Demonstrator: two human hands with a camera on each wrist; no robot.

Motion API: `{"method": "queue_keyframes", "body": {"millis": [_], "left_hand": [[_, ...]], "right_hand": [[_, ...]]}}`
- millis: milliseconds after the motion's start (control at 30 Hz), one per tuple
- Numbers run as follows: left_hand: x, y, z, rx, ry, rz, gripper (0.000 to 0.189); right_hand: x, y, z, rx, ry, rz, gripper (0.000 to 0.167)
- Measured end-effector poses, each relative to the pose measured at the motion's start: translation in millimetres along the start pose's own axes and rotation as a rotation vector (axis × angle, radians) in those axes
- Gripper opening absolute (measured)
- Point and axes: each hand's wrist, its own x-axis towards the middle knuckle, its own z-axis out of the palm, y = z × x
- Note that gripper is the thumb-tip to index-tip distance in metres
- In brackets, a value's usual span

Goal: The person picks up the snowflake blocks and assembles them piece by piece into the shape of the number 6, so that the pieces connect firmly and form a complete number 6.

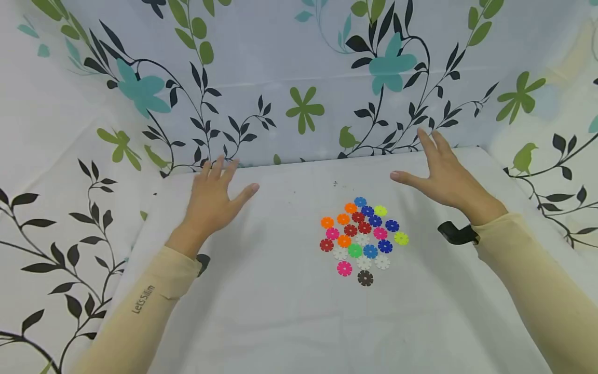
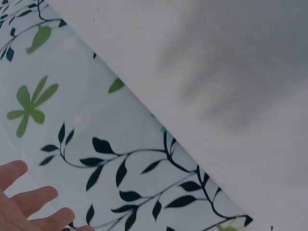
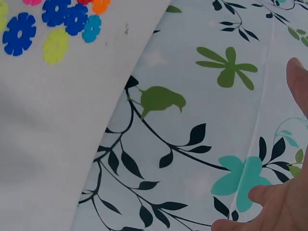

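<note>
White tabletop (image 1: 280,311) surrounds the flower-shaped discs (image 1: 362,238), leafy cloth (image 1: 261,78) beyond; left hand (image 1: 212,202) left of them, right hand (image 1: 450,179) right, both spread, released, apparently raised.

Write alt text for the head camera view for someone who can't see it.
A person's left hand and right hand hover, holding nothing, over a white surface; colorful notched discs lie clustered between them. Leaf-and-flower patterned fabric rises behind.
</note>
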Motion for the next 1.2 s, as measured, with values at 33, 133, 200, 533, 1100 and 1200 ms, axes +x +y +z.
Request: {"method": "queue_keyframes", "body": {"millis": [33, 133, 200, 533, 1100, 1200], "left_hand": [[0.3, 4.3, 5.0, -0.021, 0.019, 0.019, 0.085], [-1.0, 17.3, 20.5, -0.064, 0.037, 0.057, 0.075], [-2.0, 26.1, 29.7, -0.085, 0.027, 0.070, 0.070], [-5.7, 60.7, 69.0, -0.087, -0.119, 0.095, 0.062], [-8.2, 99.5, 106.8, -0.042, -0.319, 0.258, 0.044], [-7.9, 105.0, 114.0, -0.031, -0.342, 0.303, 0.041]], "right_hand": [[0.3, -1, 1, 0.028, -0.001, -0.004, 0.113], [-0.1, -2, 6, 0.115, -0.027, -0.011, 0.111], [-1.3, -2, 10, 0.172, -0.045, -0.014, 0.108], [-11.9, 4, 27, 0.409, -0.087, 0.044, 0.090], [-21.6, -4, 54, 0.717, -0.218, 0.108, 0.079], [-24.4, -7, 62, 0.750, -0.231, 0.087, 0.075]]}}
